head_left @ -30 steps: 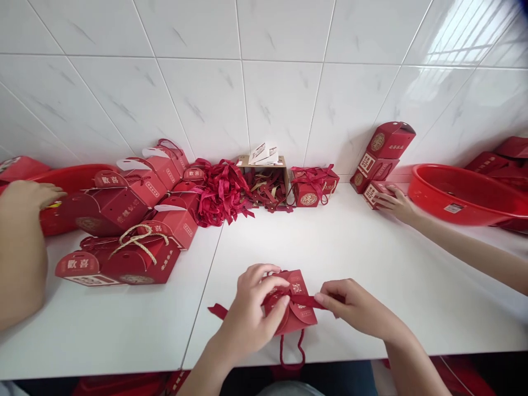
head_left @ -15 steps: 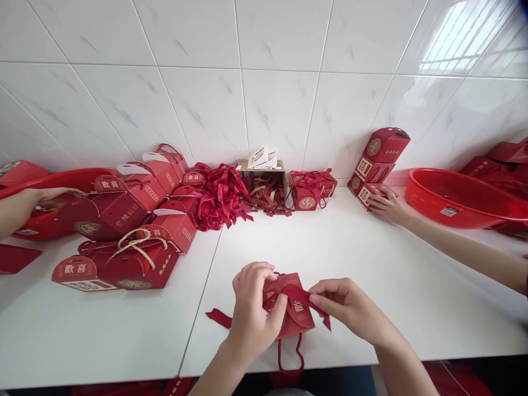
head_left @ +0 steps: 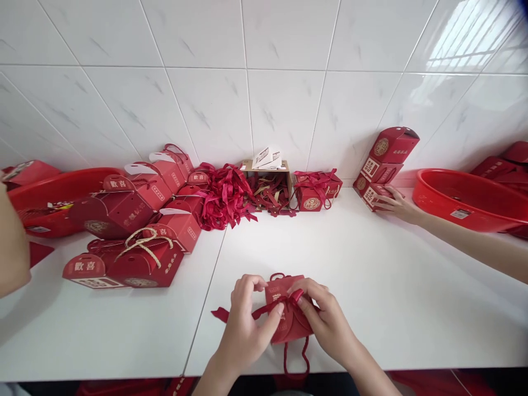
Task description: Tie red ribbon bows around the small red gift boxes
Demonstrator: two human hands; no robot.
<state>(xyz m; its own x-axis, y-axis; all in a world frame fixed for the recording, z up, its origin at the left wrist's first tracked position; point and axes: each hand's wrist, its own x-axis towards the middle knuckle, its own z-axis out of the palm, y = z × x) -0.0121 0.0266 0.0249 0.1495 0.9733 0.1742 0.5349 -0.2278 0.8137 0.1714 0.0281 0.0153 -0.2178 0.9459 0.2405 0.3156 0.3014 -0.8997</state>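
Note:
A small red gift box lies on the white table near its front edge, a cord handle hanging over the edge. A red ribbon crosses the box, one end trailing left. My left hand pinches the ribbon on the box's left side. My right hand presses close against it, fingers on the ribbon at the box's top.
Several red gift boxes are piled at the left, loose red ribbons and a cardboard box by the tiled wall. Another person's hand touches stacked boxes at the right beside a red basin. Another person's arm is at far left.
My right hand has moved left, bringing the ribbon end onto the box beside my left hand. The arm at far left has pulled back toward the frame's edge.

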